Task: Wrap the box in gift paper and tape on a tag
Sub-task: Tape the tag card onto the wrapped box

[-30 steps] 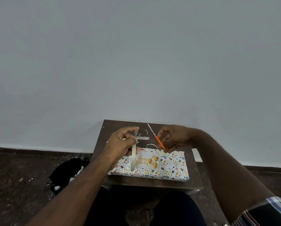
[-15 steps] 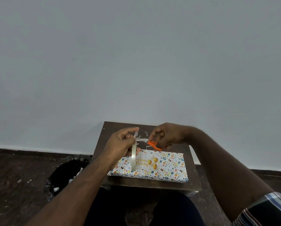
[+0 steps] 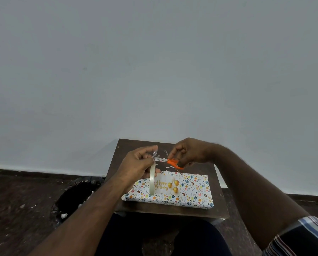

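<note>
The wrapped box (image 3: 189, 193) in dotted gift paper lies on a small dark table (image 3: 128, 148). A white "Happy Birthday" tag (image 3: 165, 185) with gold balloons lies on its top, left of centre. My left hand (image 3: 137, 165) holds a roll of clear tape (image 3: 151, 180) on edge above the box and pinches a pulled-out strip of tape (image 3: 155, 154). My right hand (image 3: 189, 152) grips small orange-handled scissors (image 3: 173, 162), whose blades point left and meet the tape strip beside my left thumb.
A black bin (image 3: 71, 198) lined with a bag and scraps stands on the floor left of the table. Small bits of tape (image 3: 165, 151) lie on the tabletop behind my hands. A plain wall rises right behind the table. My knees sit under the near edge.
My right hand has swung the scissors from pointing up and away to pointing left, bringing the blades to the tape strip. My left hand has kept hold of the roll.
</note>
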Tool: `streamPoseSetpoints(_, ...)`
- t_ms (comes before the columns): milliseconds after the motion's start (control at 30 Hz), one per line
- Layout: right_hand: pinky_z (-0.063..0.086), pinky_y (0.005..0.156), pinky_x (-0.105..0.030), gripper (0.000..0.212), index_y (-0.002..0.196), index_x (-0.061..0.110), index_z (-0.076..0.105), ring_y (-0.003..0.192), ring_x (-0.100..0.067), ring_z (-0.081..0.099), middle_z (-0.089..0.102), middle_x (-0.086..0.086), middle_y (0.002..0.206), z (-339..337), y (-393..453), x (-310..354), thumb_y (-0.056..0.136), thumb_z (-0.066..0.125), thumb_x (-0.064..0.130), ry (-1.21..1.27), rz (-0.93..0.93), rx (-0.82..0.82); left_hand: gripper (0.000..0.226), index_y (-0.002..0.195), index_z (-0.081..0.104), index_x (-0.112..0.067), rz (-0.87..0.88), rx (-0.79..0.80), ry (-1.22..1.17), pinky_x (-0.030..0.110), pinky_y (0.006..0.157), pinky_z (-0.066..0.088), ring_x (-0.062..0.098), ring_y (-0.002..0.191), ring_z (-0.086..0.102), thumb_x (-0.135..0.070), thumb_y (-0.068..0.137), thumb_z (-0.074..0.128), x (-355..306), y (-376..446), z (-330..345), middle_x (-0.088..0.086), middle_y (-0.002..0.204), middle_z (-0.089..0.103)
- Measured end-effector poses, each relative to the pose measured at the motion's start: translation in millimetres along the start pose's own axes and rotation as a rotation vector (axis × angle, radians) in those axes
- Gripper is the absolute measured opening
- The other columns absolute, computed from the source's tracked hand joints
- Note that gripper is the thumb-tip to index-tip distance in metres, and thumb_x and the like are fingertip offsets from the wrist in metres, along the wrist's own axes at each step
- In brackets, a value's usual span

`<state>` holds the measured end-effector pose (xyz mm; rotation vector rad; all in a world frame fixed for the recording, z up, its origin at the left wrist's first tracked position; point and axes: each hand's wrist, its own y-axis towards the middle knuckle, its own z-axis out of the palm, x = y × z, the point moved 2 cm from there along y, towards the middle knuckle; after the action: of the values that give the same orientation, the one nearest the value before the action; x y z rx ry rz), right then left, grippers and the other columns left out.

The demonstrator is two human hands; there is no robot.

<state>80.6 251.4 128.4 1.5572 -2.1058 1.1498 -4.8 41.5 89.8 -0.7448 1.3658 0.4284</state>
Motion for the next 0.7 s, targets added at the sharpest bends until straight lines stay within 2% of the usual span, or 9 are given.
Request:
streamPoseSetpoints(133,0.053,0.067,-0.021,0.036,0.115,0.023,0.072,0.089,-0.014,0.07,0.073,0.0,0.101,1,2,-1,0.084,0.077,0.005,-0.019,0.01,-0.017,0.046,0.135,0.064,-0.019,-0.007,0.002,0.003,0.052,0.085,0.062,0.035,0.085,0.077,0.004,0.097,0.06,1,2,1,0.024,0.098,0.061)
streamPoseSetpoints(233,0.052,0.066,-0.02,0.036,0.113,0.024,0.072,0.086,-0.012,0.07,0.072,0.004,0.098,1,2,-3,0.083,0.078,0.004,-0.016,0.019,-0.033,0.044,0.133,0.066,-0.02,0.001,-0.002,0.009,0.053,0.085,0.062,0.036,0.085,0.077,0.004,0.096,0.061,2,3,1,0.032,0.102,0.059)
streamPoseSetpoints(300,0.053,0.068,-0.021,0.036,0.114,0.022,0.073,0.091,-0.016,0.071,0.072,0.002,0.101,3,3,-5,0.083,0.078,0.003,-0.026,0.011,-0.045,0.043,0.132,0.067,-0.021,0.007,-0.003,0.01,0.052,0.085,0.062,0.035,0.084,0.077,0.003,0.096,0.062,2,3,1,0.034,0.103,0.059)
streamPoseSetpoints(400,0.055,0.072,-0.024,0.036,0.114,0.022,0.073,0.098,-0.018,0.069,0.069,0.003,0.107,5,5,-8,0.083,0.077,0.003,-0.036,0.006,-0.049,0.04,0.13,0.067,-0.02,0.017,-0.025,0.031,0.047,0.079,0.064,0.033,0.08,0.077,0.003,0.097,0.06,3,4,1,0.02,0.09,0.061)
streamPoseSetpoints(500,0.058,0.078,-0.028,0.038,0.115,0.022,0.074,0.094,-0.015,0.068,0.068,0.007,0.103,7,6,-16,0.083,0.077,0.002,-0.057,0.032,-0.069,0.04,0.128,0.068,-0.019,0.026,-0.058,0.037,0.043,0.072,0.064,0.033,0.075,0.077,0.005,0.097,0.058,6,5,-1,0.019,0.088,0.06)
streamPoseSetpoints(600,0.05,0.067,-0.018,0.037,0.113,0.019,0.076,0.079,-0.005,0.061,0.067,0.01,0.091,11,9,-39,0.082,0.074,0.0,-0.108,0.14,-0.2,0.043,0.128,0.068,-0.025,0.025,-0.087,0.027,0.05,0.075,0.063,0.034,0.076,0.076,0.004,0.097,0.058,10,7,-3,0.019,0.089,0.064)
streamPoseSetpoints(633,0.049,0.066,-0.019,0.036,0.112,0.02,0.077,0.08,-0.007,0.062,0.069,0.01,0.09,13,11,-50,0.081,0.073,0.001,-0.142,0.187,-0.261,0.044,0.129,0.067,-0.026,0.025,-0.092,0.014,0.052,0.076,0.063,0.035,0.077,0.076,0.004,0.098,0.058,11,8,-4,0.016,0.087,0.065)
streamPoseSetpoints(700,0.054,0.076,-0.024,0.035,0.112,0.02,0.078,0.092,-0.014,0.065,0.074,0.004,0.102,19,18,-74,0.082,0.07,0.005,-0.22,0.275,-0.338,0.046,0.132,0.064,-0.028,0.033,-0.092,-0.012,0.051,0.077,0.063,0.037,0.077,0.076,0.003,0.098,0.058,12,9,-5,0.016,0.087,0.067)
